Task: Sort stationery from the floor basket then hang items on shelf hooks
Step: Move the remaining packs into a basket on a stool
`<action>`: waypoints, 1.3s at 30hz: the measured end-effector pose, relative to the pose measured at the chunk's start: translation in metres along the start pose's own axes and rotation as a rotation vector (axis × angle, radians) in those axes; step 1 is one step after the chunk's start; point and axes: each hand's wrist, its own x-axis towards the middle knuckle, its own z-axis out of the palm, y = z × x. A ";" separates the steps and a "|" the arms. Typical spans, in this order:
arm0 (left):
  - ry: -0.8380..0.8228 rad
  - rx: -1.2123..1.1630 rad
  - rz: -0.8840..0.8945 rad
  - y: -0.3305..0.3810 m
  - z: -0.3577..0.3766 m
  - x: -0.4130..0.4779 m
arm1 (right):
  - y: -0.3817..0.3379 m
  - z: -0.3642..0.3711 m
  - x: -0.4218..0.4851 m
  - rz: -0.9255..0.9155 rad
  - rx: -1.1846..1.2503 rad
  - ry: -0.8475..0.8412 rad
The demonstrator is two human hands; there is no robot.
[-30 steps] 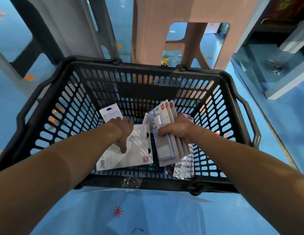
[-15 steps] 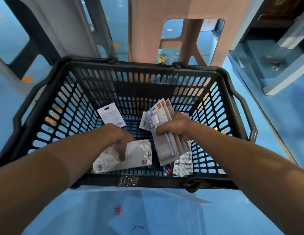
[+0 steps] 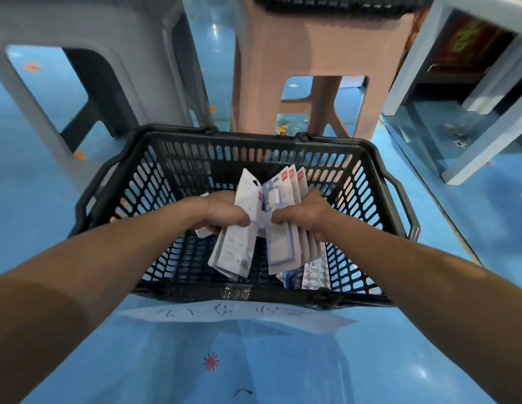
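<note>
A black plastic mesh basket [image 3: 178,182] stands on the blue floor in front of me. Both my hands are above it, close together. My left hand [image 3: 224,212] grips a bunch of white carded stationery packs [image 3: 235,249], held upright. My right hand [image 3: 303,215] grips a fanned stack of lilac and grey carded packs [image 3: 283,246] with red corner labels. The two bundles touch at their inner edges. A few printed packs [image 3: 312,275] lie on the basket bottom at the right front corner.
A grey plastic stool [image 3: 87,21] stands beyond the basket at the left, a pink stool [image 3: 315,45] behind its middle. Pale blue shelf frames [image 3: 487,141] rise at the right. A handwritten white paper strip [image 3: 239,313] lies under the basket's near edge.
My left hand has lifted the white packs off the basket bottom and brought them up beside the stack in my right hand. Both hands rose. The view tilted upward.
</note>
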 end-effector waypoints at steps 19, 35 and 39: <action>0.092 -0.846 0.128 -0.005 -0.010 -0.044 | -0.022 -0.005 -0.034 -0.125 0.345 -0.151; -0.098 -1.241 0.255 0.031 0.014 -0.051 | -0.036 0.010 -0.039 -0.248 0.566 -0.151; -0.073 -1.327 0.241 0.033 0.010 -0.048 | -0.047 0.011 -0.035 -0.258 0.502 -0.148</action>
